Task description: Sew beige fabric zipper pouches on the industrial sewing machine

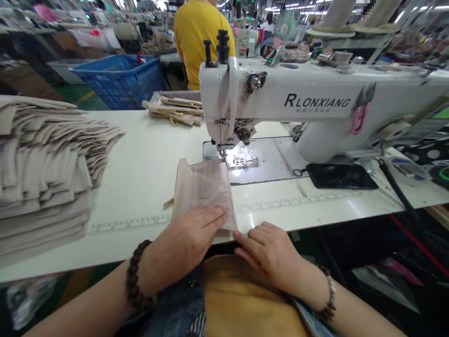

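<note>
Our flat left hand likely steadies the pouch near the one-o'clock needle; whether our right hand grips, we can't tell.

The sewing machine is white, with black lettering and pink-handled scissors hung against it. In front of its needle, the pouch is pinkish beige, its zip pull gold. Left of the machine, the stacked pieces are beige going to greyish taupe. Behind it I see a blue basket and a yellow shirt. Right of its needle, a phone is black. In front of it, the left bracelet is dark brown; the right bracelet mixes dark and pale beads.
</note>
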The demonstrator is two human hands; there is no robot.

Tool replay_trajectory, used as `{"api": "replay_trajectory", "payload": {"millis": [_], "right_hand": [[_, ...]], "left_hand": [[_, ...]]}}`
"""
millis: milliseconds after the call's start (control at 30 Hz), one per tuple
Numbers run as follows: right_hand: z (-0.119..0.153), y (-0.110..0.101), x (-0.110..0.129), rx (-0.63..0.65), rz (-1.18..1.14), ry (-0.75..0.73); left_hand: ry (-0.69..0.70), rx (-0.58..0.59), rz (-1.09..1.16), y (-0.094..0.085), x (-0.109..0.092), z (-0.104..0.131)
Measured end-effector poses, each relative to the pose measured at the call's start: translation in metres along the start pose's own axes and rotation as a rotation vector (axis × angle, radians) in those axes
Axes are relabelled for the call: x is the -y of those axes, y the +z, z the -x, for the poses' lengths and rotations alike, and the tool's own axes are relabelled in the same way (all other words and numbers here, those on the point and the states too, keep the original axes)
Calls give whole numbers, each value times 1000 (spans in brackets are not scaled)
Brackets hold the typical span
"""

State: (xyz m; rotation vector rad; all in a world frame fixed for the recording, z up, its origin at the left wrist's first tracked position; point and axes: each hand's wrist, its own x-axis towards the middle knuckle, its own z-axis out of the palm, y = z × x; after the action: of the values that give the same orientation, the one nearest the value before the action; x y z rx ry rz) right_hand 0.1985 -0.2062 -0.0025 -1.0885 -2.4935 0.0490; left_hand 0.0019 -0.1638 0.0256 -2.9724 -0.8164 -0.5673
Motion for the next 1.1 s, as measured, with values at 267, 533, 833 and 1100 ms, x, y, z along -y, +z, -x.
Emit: {"api": "replay_trajectory", "payload": {"millis": [267,533,833,1100], "right_hand": [[-1,-2,3,51,-19,21],[-1,-1,3,25,-38,15],[-3,-1,1,34,-62,32],[-3,-2,1,56,-48,31]], "left_hand": [[-19,26,-45,13,-7,6],[-185,-71,-55,-15,16,21],[-47,1,-57,4,-4,3],[-26,-15,-66,14,-8,3]]}}
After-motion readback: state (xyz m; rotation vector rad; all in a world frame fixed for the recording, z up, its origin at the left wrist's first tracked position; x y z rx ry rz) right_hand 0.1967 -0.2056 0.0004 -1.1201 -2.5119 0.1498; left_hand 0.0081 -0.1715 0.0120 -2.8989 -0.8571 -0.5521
